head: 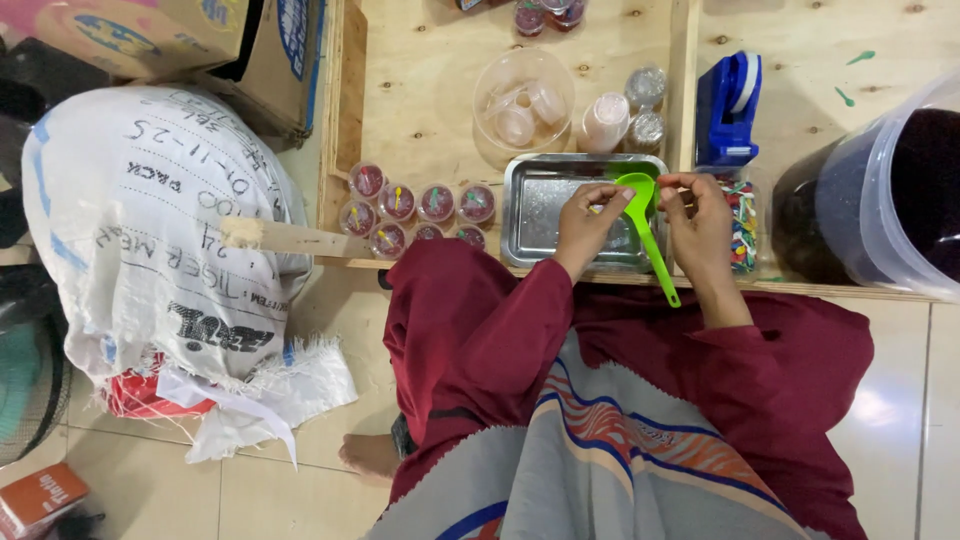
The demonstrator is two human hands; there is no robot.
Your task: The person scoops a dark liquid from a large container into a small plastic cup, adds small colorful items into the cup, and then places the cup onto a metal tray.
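Two hands over one rectangular steel tray (535, 215). Left hand (585, 222) fingers pinched together; right hand (700, 215) pinching one bright green plastic ladle (645, 225). Eight small filled cups (420, 212) left of tray.

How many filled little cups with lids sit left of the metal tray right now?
7 that I can see: four in the back row, three in the front row near the table edge, all left of the metal tray. The sleeve may hide more.

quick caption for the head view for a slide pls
Seated person's left hand and right hand work over a steel tray, green plastic ladle between them, small filled cups alongside.
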